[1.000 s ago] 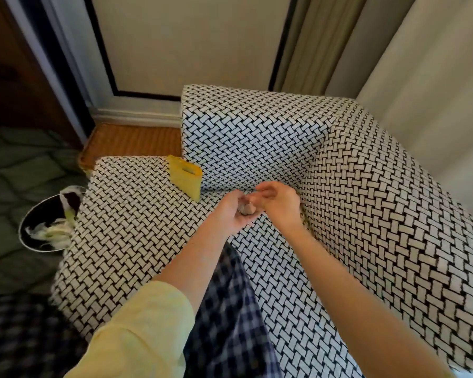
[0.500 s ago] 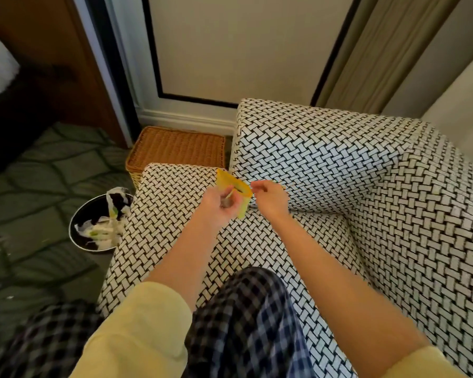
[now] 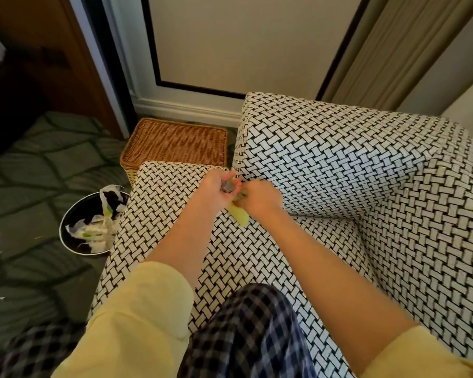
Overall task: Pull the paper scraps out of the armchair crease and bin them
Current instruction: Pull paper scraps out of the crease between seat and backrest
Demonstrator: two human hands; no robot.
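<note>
The armchair [image 3: 339, 165] has black-and-white woven fabric. My left hand [image 3: 216, 190] is curled around a small grey wad of paper scraps [image 3: 228, 186] at the crease where the seat meets the left armrest. My right hand [image 3: 260, 199] touches it from the right, fingers pinched on a yellow paper scrap [image 3: 239, 216] whose lower end sticks out below both hands. The round black bin [image 3: 69, 238] stands on the floor left of the chair, with crumpled white and green paper inside.
A wicker basket [image 3: 175, 143] sits on the floor behind the seat's left corner, against the wall. Green patterned carpet [image 3: 33, 165] surrounds the bin. My knee in checked trousers [image 3: 251, 331] rests on the seat front.
My hands moved from the back crease leftward to the yellow scrap at the armrest crease. The yellow scrap, standing upright before, is now pulled down under my hands. The view swung left.
</note>
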